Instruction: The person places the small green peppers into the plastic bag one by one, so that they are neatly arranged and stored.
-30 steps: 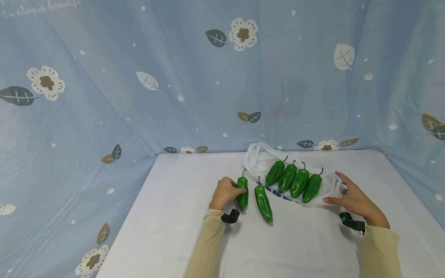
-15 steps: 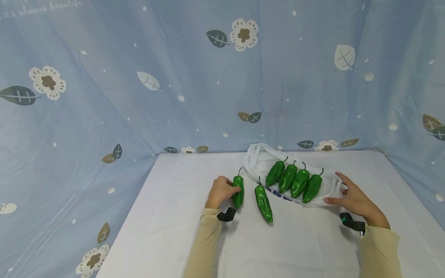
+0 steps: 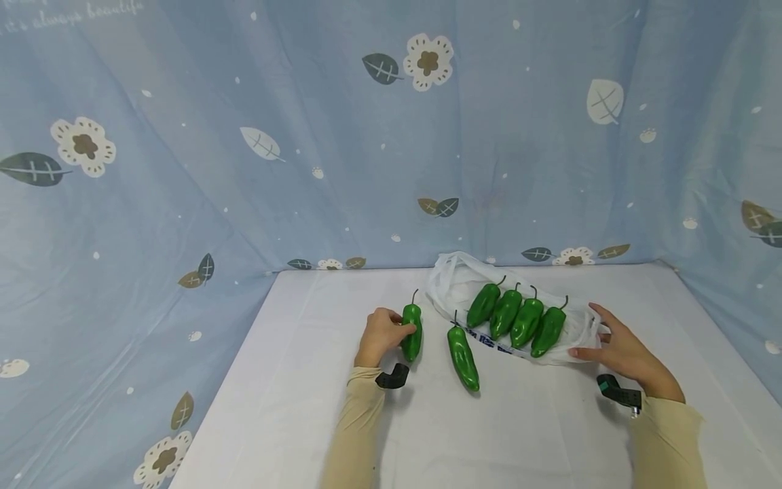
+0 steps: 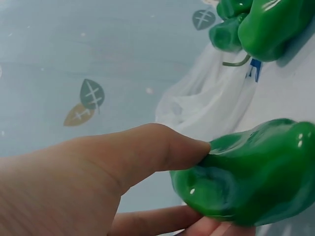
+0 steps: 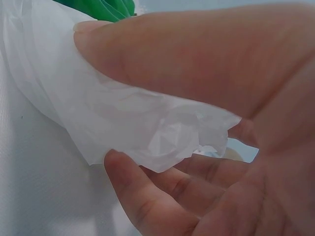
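Observation:
My left hand [image 3: 380, 335] pinches a glossy green pepper [image 3: 412, 341] between thumb and fingers, its thin stem pointing away from me. In the left wrist view the thumb presses on the pepper [image 4: 256, 172] from above, the fingers partly hidden behind it. Another green pepper [image 3: 464, 358] lies on the table a little to the right. Several more green peppers [image 3: 527, 322] lie side by side on a thin white plastic bag [image 3: 451, 278]. At the bag's right end, my right hand [image 3: 624, 348] has thumb and fingers around the crumpled plastic [image 5: 133, 113].
The table [image 3: 513, 435] has a white cover. A blue curtain [image 3: 342, 149] with flowers and leaves hangs behind it and along its sides. A small dark camera mount [image 3: 392, 377] sits at the left wrist, another mount [image 3: 620, 392] at the right.
My left hand has moved leftward and slightly away from me with its pepper, widening the gap to the loose pepper. The right hand and the bag have stayed in place.

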The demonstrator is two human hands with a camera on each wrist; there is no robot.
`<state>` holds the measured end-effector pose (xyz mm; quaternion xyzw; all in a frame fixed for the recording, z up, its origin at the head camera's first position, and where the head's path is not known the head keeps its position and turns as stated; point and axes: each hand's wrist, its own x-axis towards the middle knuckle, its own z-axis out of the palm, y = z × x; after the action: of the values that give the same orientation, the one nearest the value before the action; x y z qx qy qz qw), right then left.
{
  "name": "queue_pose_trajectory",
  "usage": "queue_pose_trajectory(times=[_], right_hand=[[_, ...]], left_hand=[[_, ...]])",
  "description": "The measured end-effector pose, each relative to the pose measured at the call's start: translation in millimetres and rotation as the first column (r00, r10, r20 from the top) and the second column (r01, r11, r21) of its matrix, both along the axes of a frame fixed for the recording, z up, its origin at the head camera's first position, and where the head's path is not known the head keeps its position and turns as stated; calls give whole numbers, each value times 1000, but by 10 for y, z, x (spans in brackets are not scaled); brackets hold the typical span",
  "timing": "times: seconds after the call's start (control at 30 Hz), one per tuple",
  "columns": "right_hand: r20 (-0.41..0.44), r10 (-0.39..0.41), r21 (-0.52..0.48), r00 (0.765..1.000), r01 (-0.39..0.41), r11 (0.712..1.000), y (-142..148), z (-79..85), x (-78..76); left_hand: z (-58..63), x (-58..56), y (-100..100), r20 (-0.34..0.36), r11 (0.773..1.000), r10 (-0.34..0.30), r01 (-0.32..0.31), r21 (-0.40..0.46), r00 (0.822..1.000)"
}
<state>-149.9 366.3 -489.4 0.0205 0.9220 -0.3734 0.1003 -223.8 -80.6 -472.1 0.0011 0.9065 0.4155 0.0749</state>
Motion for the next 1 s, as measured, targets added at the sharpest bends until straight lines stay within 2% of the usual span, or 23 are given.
queue_pose_trajectory(times=[0.2,0.4,0.73,1.0], right_hand=[[-9,7,-6,1000,-8,1000,-7,-16,0],[-5,-3,-3,1000,3,1000,-8,-8,12],[-10,0,-4,1000,0,1000,-8,-14,15],[-5,-3,-9,1000,3,1000,8,-29,1]], left_hand=[[15,-2,-26,-70,1000,9,-11,-25,997],[28,-31,-36,-125,1000,3,-2,8,992],[146,-64,-19,-186,998,27,-17,56,982],[228,-142,41,-242,995,35,-12,97,970]])
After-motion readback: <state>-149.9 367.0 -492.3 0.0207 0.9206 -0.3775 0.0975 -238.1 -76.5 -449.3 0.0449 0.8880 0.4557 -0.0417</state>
